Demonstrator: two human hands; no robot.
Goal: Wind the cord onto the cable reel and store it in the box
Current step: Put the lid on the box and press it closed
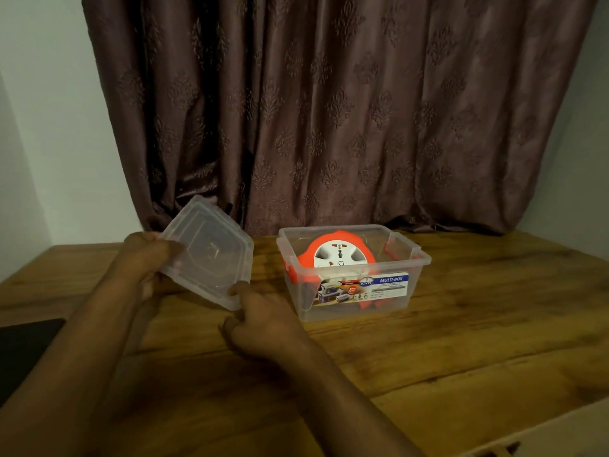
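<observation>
Reel (336, 255), orange with a white socket face, lies tilted inside the box (354, 291), its face turned up toward the camera and its upper rim near the far wall. Box is clear plastic, open on top, with orange latches (290, 270) at its left and right ends and a printed label (364, 290) reading "MULTI-BOX" on its near wall. It stands on the wooden table (461, 341), right of centre. More orange shows low in the box behind the label, though whether that is the cord cannot be told through the plastic. Left of the box, both hands hold the clear lid (209, 252) above the table, tilted so that its far edge rides higher than its near edge. Left hand (150, 258) grips the lid's left edge, fingers curled round it. Right hand (263, 315) is at the lid's near right corner, its thumb touching that corner; the other fingers are loosely bent beneath, and how firmly they bear on the lid cannot be told. Lid and box are apart, with bare table between them. Behind the table hangs a brown patterned curtain (329, 110), with pale wall (49, 127) to either side. A dark flat object (26, 344) lies at the table's left edge.
</observation>
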